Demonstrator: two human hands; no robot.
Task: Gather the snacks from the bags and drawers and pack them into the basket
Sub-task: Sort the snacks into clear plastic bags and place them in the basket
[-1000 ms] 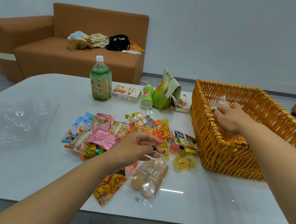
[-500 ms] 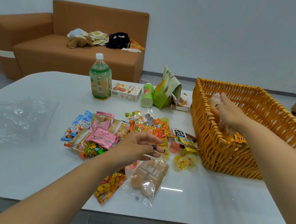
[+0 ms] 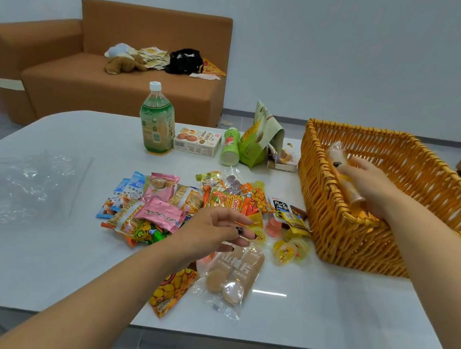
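- Your woven yellow basket (image 3: 363, 243) stands upright at the bench's right side.
- You have a long clear-wrapped snack (image 3: 344, 174) tilted against the basket's inner left wall.
- Your loose pile of snack packets (image 3: 187, 209) lies flat mid-bench, left of the basket.
- Your clear pack of round wafers (image 3: 229, 276) lies nearest you.

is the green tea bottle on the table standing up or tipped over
Upright: the green tea bottle stands on its base on the table, white cap on top.
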